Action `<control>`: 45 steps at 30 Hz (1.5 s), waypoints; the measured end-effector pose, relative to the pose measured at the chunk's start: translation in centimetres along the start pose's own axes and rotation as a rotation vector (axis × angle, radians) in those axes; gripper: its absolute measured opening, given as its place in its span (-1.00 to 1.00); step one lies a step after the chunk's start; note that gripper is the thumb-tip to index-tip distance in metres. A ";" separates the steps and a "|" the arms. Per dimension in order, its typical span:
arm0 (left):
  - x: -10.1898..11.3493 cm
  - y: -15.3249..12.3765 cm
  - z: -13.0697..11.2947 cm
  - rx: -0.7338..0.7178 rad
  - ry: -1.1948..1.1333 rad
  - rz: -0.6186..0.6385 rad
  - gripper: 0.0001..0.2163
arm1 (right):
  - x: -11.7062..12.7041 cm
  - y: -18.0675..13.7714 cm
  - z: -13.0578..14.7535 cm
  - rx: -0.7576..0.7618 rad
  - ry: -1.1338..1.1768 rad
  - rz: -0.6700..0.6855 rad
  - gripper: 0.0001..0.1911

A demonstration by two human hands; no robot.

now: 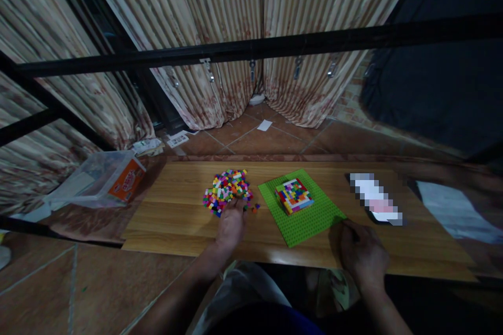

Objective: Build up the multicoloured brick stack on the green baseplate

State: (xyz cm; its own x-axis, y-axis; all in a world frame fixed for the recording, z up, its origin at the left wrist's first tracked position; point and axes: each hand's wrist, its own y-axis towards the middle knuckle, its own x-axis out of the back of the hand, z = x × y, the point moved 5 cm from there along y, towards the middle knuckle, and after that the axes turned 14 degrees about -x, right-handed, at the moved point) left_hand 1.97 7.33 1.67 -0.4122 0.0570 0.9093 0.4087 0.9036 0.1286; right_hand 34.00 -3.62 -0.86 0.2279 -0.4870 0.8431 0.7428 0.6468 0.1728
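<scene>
A heap of small many-coloured bricks (pixel 228 190) lies on the wooden board (pixel 176 220). My left hand (pixel 231 222) reaches into the near edge of that heap, fingers curled down among the bricks; what it grips is hidden. To the right a green baseplate (pixel 310 220) carries a square block of stacked coloured bricks (pixel 294 196). My right hand (pixel 361 254) rests on the board at the baseplate's near right corner, fingers bent and touching its edge.
A clear plastic box with an orange label (pixel 106 178) sits on the floor at the left. A phone with a blurred screen (pixel 376 199) lies on the board at the right, paper (pixel 456 212) beyond it. A black metal bar (pixel 251 49) crosses overhead; curtains hang behind.
</scene>
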 end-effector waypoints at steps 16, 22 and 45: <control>0.7 0.6 -0.9 0.066 0.078 0.080 -0.71 | 0.0 0.0 0.1 -0.015 0.012 -0.023 -0.53; 0.3 0.8 -0.8 0.024 0.056 0.040 -0.68 | 0.1 0.0 0.0 0.000 0.035 -0.014 -0.54; 0.1 0.7 -0.6 0.038 0.013 -0.008 -0.73 | -0.2 0.1 -0.2 0.009 0.022 -0.009 -0.55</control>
State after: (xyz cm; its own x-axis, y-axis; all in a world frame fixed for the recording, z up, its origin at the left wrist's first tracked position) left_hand 2.69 7.66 2.10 -0.4047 0.0440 0.9134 0.3738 0.9195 0.1213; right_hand 34.14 -3.61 -1.12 0.2355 -0.5055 0.8301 0.7391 0.6478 0.1848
